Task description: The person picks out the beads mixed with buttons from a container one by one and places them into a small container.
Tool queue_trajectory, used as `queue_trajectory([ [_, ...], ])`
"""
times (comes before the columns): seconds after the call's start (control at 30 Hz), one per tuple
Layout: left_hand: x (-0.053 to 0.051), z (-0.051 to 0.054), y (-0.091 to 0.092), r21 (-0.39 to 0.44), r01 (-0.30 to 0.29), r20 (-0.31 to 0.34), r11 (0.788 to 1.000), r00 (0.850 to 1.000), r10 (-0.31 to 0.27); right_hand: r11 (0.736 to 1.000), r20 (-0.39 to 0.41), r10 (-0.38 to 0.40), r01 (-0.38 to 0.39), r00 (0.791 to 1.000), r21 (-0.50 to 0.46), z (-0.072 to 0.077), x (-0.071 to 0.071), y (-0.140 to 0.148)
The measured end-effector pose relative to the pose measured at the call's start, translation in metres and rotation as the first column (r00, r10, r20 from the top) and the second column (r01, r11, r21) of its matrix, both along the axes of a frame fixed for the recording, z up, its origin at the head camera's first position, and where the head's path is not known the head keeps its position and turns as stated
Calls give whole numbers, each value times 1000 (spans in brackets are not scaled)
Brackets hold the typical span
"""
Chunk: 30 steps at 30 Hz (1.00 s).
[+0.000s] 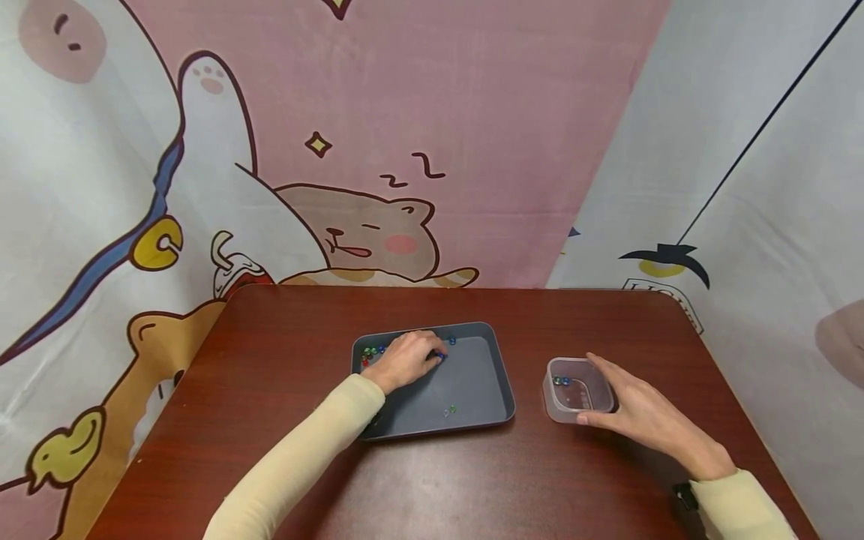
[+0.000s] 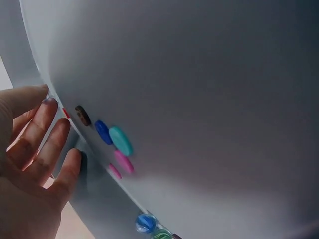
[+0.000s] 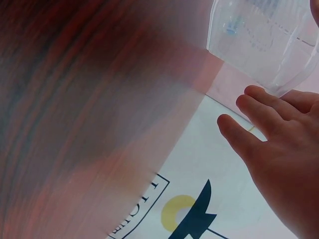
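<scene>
The left hand [image 1: 405,360] reaches into a grey tray [image 1: 472,382]; in the left wrist view the thumb and index finger of the left hand [image 2: 37,144] pinch a small glassy marble [image 2: 50,96]. Flat pieces, among them a teal piece [image 2: 120,141] and a dark blue piece [image 2: 103,132], lie near that hand, with a blue marble [image 2: 145,223] farther along the tray's side. On the right, the right hand [image 1: 641,416] grips a clear plastic container [image 1: 560,411] between thumb and fingers. Blue marbles [image 1: 565,382] lie inside it.
Red and green marbles [image 1: 367,351] cluster in the tray's back left corner. Another blue marble [image 1: 452,340] is by its back edge, and a green marble [image 1: 453,409] lies near the front. Brown tabletop [image 1: 283,375] surrounds the tray; a printed cloth [image 1: 526,150] hangs behind.
</scene>
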<state>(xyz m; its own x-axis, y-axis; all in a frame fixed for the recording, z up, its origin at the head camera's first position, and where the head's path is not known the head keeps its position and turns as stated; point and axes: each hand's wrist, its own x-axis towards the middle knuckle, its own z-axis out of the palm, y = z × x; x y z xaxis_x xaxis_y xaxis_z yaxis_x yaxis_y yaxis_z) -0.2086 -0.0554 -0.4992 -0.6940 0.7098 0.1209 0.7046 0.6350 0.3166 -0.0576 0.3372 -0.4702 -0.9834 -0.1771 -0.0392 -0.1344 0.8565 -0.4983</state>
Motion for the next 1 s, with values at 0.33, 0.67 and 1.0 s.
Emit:
queue_trajectory([
  [0.33,5,13,5,56,12,0,998,1000,-12,1000,3,3,-3,1000,-4,1,-1,1],
  [0.67,24,35,25,114,94,-47,989,995,-89,1000,0,3,-3,1000,-3,0,0,2],
  [1.0,41,57,47,134,162,-75,978,985,-153,1000,6,-1,1,1000,-3,1,0,0],
])
